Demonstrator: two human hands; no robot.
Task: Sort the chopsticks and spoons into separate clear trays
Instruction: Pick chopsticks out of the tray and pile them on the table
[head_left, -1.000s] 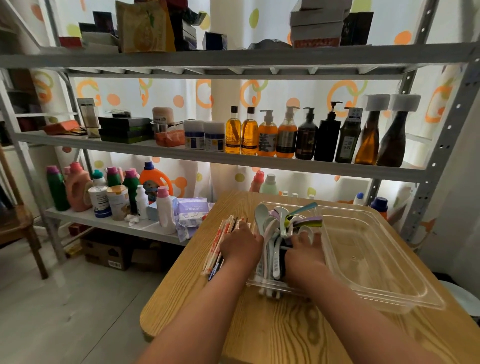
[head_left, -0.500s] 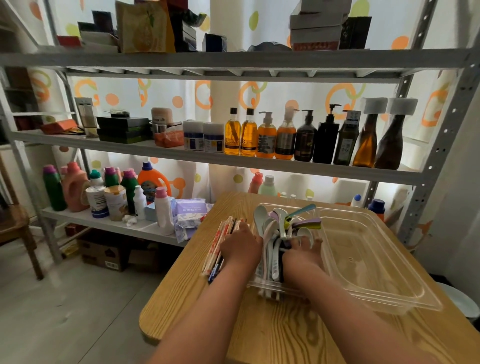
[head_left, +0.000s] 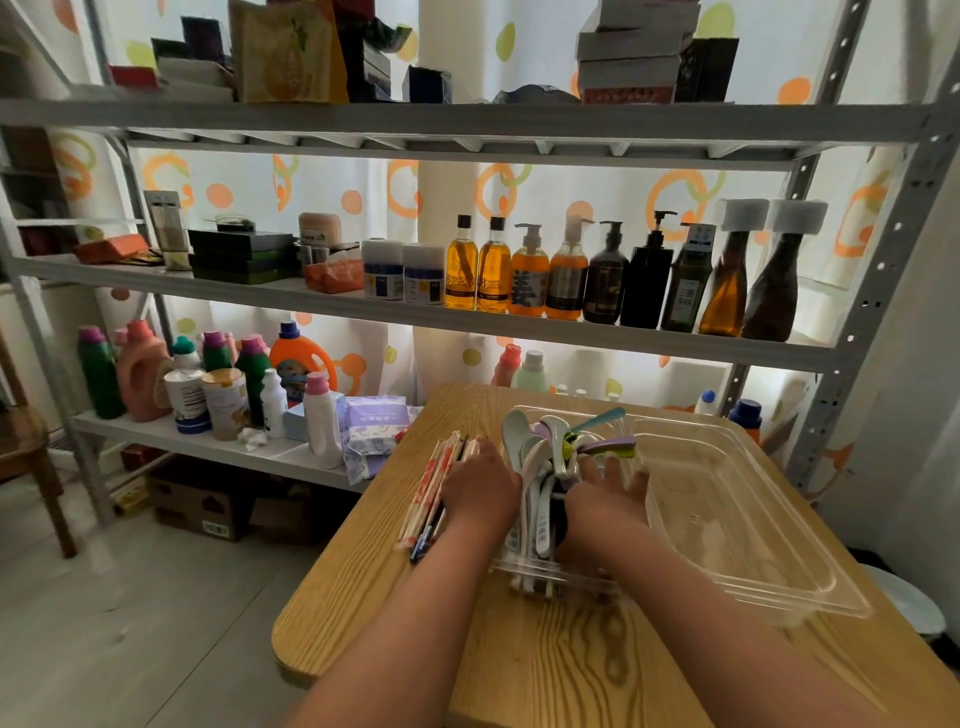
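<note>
A grey metal shelving rack (head_left: 467, 332) fills the wall beyond both hands, its shelves crowded with bottles, boxes and detergent jugs, with a spotted curtain behind it. Nearer, the wooden tabletop (head_left: 561, 660) carries everything in play. On it, to the right of and under the right hand, lies a large clear tray (head_left: 737, 499), its right part bare.

The spoons (head_left: 545, 467) stand bunched in the tray's left end, bowls pointing away from the person, directly between the two hands. The right hand (head_left: 605, 499) rests inside the tray against the right side of the bunch, fingers spread and extended; its grip looks loose and open, pressing rather than closing on anything. The left hand (head_left: 480, 491) lies palm down just left of the spoons, its fingers curled forward; whether its grip closes on anything cannot be told. Immediately left of that hand, touching its outer edge, the wrapped chopsticks (head_left: 434, 493) lie in a bundle on the tabletop.
</note>
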